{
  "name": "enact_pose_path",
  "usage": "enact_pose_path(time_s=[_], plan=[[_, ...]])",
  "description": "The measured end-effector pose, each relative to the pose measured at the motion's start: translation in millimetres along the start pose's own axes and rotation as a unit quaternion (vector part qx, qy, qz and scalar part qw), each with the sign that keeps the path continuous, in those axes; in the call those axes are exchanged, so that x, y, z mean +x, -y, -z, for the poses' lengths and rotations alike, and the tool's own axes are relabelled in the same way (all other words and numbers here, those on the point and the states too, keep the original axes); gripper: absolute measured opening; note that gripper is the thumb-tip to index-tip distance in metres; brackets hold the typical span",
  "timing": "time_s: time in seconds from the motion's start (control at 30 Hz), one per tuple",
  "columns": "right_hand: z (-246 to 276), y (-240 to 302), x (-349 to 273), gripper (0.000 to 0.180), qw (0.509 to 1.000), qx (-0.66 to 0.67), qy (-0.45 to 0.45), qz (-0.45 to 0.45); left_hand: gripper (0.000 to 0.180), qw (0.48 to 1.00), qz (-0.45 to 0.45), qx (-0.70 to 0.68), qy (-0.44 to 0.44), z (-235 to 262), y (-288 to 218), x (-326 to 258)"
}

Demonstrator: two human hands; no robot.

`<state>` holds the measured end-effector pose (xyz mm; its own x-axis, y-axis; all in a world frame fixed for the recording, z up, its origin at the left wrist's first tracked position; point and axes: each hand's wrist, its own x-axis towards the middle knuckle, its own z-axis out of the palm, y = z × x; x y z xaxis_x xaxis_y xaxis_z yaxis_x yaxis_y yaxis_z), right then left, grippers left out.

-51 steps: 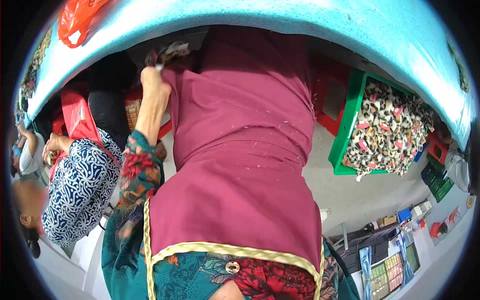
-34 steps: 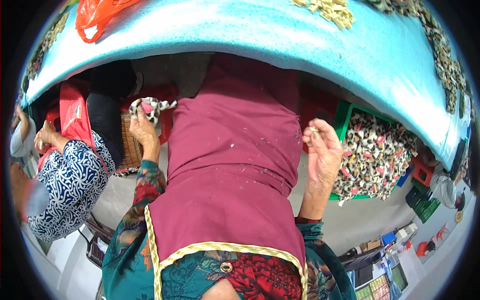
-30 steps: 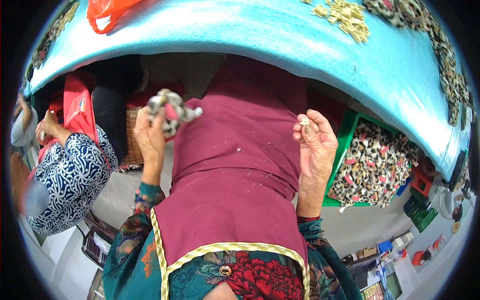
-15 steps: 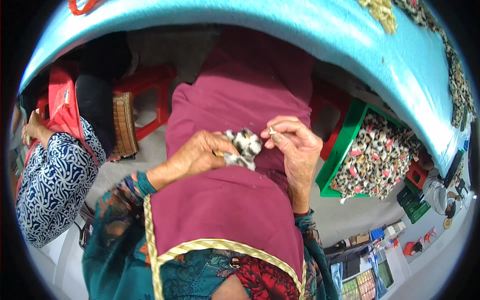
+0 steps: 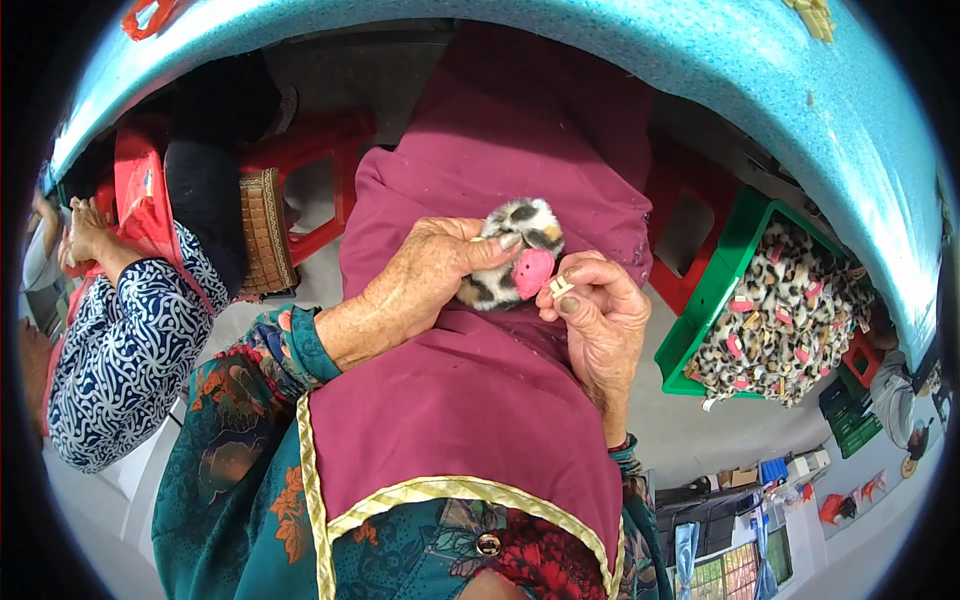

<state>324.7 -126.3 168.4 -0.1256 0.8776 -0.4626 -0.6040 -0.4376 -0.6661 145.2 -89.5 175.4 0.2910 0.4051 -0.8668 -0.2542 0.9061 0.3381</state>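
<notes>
My left hand [image 5: 415, 275] is closed on a small furry plush piece [image 5: 525, 215], white with black and tan patches, held above my lap. A pink snout-like patch [image 5: 533, 270] with dark dots shows on the plush, facing my right hand [image 5: 608, 318]. Between the thumb and fingers of that hand is a tiny cream-coloured plastic piece [image 5: 561, 288] with prongs. It is close beside the pink patch; whether they touch I cannot tell. A maroon apron [image 5: 450, 400] covers my front and lap.
To the right, a green crate [image 5: 700, 305] holds many similar spotted plush pieces [image 5: 780, 320] with pink patches. A light-blue table [image 5: 700, 70] curves across the far side. Red stools [image 5: 695, 225] stand on both sides. A co-worker in a blue-and-white patterned garment [image 5: 130, 360] sits at left.
The plush has been turned and raised, so its pink patch now shows. My right hand has brought the cream piece down close to it. The whole view has shifted slightly.
</notes>
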Motion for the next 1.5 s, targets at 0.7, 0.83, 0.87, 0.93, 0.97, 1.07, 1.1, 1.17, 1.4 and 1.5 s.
enact_pose_path(time_s=[0.7, 0.83, 0.87, 0.93, 0.97, 1.07, 1.1, 1.17, 1.4, 1.5], plan=[[9, 2, -15, 0.028, 0.992, -0.046, -0.119, 0.021, 0.021, 0.968, -0.117, 0.216, -0.056, -17, 12, 22], [-1, 6, -17, 0.025, 0.974, -0.153, -0.163, 0.03, 0.016, 0.966, -0.142, 0.207, -0.054, -24, 17, 26], [-2, 5, -16, 0.024, 0.971, -0.163, -0.173, 0.025, 0.016, 0.969, -0.151, 0.19, -0.05, -24, 18, 25], [1, 4, -14, 0.024, 0.967, -0.181, -0.176, 0.018, 0.017, 0.966, -0.131, 0.218, -0.042, -20, 21, 25], [2, 4, -13, 0.023, 0.964, -0.197, -0.179, 0.013, 0.017, 0.961, -0.113, 0.249, -0.036, -19, 22, 26], [1, 4, -11, 0.022, 0.957, -0.213, -0.198, 0.007, 0.017, 0.946, -0.178, 0.27, -0.025, -18, 30, 32], [3, 3, -11, 0.022, 0.957, -0.212, -0.198, 0.006, 0.017, 0.946, -0.177, 0.27, -0.025, -19, 30, 31], [8, -1, -10, 0.021, 0.96, -0.183, -0.21, -0.006, 0.018, 0.966, -0.125, 0.222, -0.04, -22, 29, 29], [15, -5, -9, 0.019, 0.958, -0.182, -0.219, -0.024, 0.017, 0.987, 0.021, 0.156, -0.006, -24, 15, 32], [16, -3, -9, 0.02, 0.96, -0.188, -0.204, -0.033, 0.018, 0.989, 0.032, 0.147, 0.006, -20, 18, 36]])
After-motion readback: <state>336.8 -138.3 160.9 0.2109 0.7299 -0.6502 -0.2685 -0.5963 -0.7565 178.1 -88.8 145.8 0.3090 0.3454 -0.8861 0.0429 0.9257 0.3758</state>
